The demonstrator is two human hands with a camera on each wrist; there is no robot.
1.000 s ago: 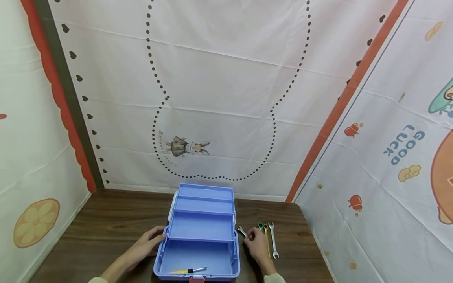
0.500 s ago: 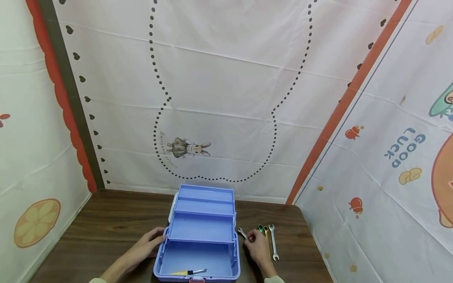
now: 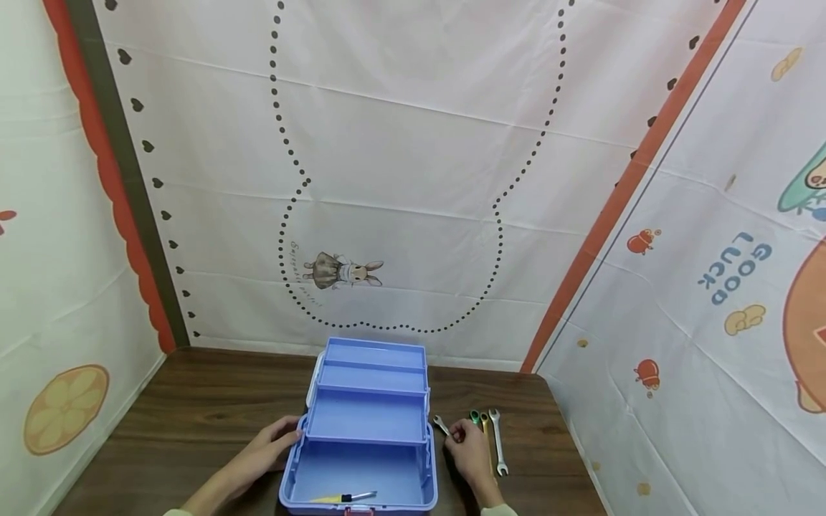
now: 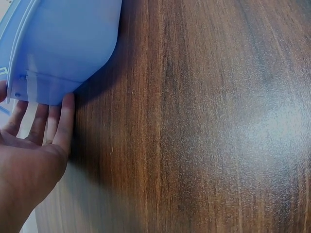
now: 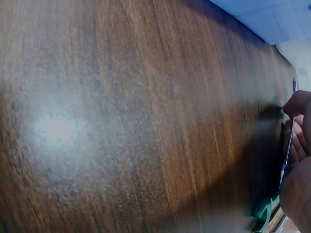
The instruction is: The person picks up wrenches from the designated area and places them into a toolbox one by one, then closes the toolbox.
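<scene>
An open blue toolbox (image 3: 364, 473) with stepped trays stands on the table. My left hand (image 3: 261, 455) holds its left side, fingers (image 4: 65, 121) against the outer wall and thumb at the rim. Just right of the box, my right hand (image 3: 470, 451) pinches a small silver wrench (image 3: 441, 424) between thumb and fingers; part of the wrench is hidden by the hand. Its thin shaft also shows in the right wrist view, where the hand (image 5: 299, 141) is cut off by the frame edge. A tool with a yellow handle, black collar and silver tip (image 3: 342, 497) lies in the box's bottom.
Beside my right hand lie a green-ended wrench (image 3: 475, 416), a yellow wrench (image 3: 485, 423) and a silver open-ended wrench (image 3: 498, 441). The brown wooden table (image 3: 213, 401) is bounded by printed cloth walls (image 3: 413, 272) at the back and sides.
</scene>
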